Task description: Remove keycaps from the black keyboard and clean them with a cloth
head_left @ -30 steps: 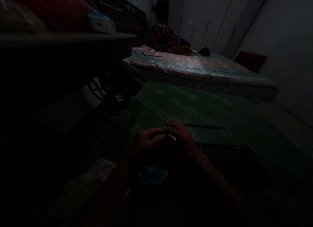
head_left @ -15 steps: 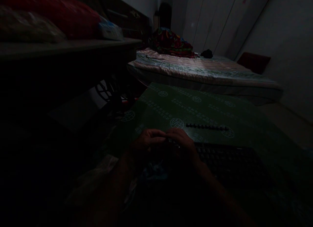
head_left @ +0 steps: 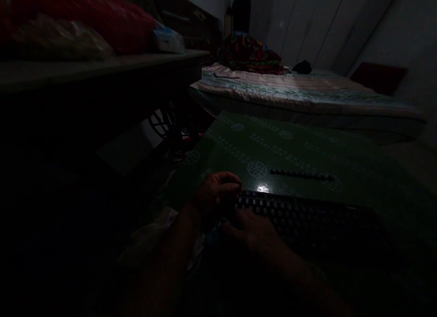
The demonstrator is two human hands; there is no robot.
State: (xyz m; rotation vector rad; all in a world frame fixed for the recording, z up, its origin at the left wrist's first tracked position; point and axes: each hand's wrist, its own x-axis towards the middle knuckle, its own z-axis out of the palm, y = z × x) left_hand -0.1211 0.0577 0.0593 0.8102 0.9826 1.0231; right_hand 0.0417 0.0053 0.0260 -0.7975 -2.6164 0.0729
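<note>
The scene is very dark. My left hand (head_left: 218, 191) is just off the upper left corner of a black keyboard (head_left: 307, 212), thumb and forefinger pinched together. A tiny dark thing shows at those fingertips, too small to name. Lower down, my right hand (head_left: 254, 228) lies by the keyboard's left end, palm down. Its fingertips are lost in shadow, close to a bluish crumpled cloth (head_left: 212, 236). Beyond the keyboard, a dark toothed strip (head_left: 300, 174), like a row of small black pieces, lies on the green board (head_left: 235, 146).
A pale crumpled cloth (head_left: 167, 217) is beside my left forearm. To the left stands a table (head_left: 136, 64) bearing a red bag (head_left: 102, 23) and a blue-white packet (head_left: 169, 39). A bed (head_left: 290, 87) with a dark red patterned blanket (head_left: 251, 53) is behind the board.
My hands were together at the fingertips; now they are apart. The right hand has dropped down and nearer, uncovering the keyboard's left end. The whole view has shifted slightly.
</note>
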